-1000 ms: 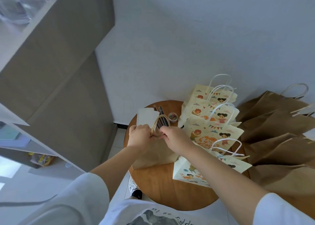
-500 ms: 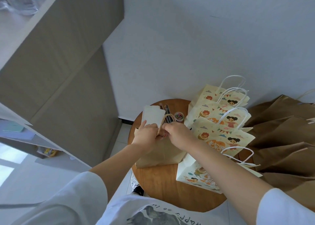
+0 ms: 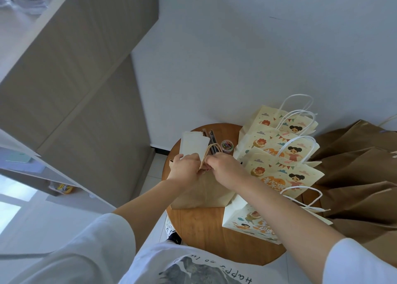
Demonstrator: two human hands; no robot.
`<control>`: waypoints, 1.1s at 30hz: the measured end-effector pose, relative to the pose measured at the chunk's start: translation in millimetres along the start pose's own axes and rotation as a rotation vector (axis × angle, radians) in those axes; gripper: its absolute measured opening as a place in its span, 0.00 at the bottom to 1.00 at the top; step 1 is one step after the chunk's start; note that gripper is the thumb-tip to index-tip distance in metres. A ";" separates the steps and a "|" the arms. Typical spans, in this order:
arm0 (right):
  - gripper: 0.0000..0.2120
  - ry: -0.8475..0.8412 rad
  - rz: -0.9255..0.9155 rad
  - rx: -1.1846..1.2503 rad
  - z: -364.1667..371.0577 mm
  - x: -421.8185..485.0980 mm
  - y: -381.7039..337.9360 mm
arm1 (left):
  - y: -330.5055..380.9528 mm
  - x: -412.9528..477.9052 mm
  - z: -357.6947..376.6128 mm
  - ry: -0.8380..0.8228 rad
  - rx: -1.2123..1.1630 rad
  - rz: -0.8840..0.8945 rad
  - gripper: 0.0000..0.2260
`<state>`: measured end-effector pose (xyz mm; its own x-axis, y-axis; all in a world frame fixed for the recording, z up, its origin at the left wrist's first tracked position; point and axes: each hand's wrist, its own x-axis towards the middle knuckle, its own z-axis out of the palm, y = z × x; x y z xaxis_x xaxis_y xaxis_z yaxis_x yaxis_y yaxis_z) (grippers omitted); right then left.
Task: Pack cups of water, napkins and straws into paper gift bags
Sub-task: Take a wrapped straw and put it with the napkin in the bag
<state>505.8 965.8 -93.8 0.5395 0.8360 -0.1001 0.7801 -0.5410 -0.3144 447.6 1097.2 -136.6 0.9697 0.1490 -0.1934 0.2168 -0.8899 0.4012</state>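
Observation:
A plain brown paper bag (image 3: 204,192) stands on the round wooden table (image 3: 199,225). My left hand (image 3: 185,168) and my right hand (image 3: 223,165) both pinch the bag's top edge, close together, by its tan handle loop (image 3: 209,151). Behind my left hand stands a stack of white napkins (image 3: 194,144), with dark straws (image 3: 211,141) beside it. Several cream printed gift bags (image 3: 277,172) with white handles stand in a row on the right. No cups of water show.
A small clear tub of coloured paper clips (image 3: 227,146) sits by the straws. Large brown paper bags (image 3: 361,176) lie at the far right. A grey cabinet and shelves (image 3: 71,90) rise on the left; the white wall is behind the table.
Both hands stay at the top of the brown bag, with the handle loop still between them. The camera has shifted, so the table sits a little further right in view.

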 end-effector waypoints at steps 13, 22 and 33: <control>0.11 0.226 0.122 -0.051 17.8 -10.9 -16.3 | 4.9 -4.3 -3.6 0.006 0.009 -0.019 0.13; 0.25 0.201 0.158 0.177 49.9 -41.5 -7.0 | 5.5 -6.8 -8.8 -0.040 0.148 0.052 0.12; 0.20 -0.083 0.255 -0.218 11.4 -46.9 -4.6 | -10.6 -52.7 -17.9 -0.034 0.246 -0.016 0.13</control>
<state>473.3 930.1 -98.4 0.7057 0.6708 -0.2283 0.6773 -0.7332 -0.0606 396.2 1106.5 -114.6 0.9611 0.1535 -0.2295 0.1946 -0.9663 0.1685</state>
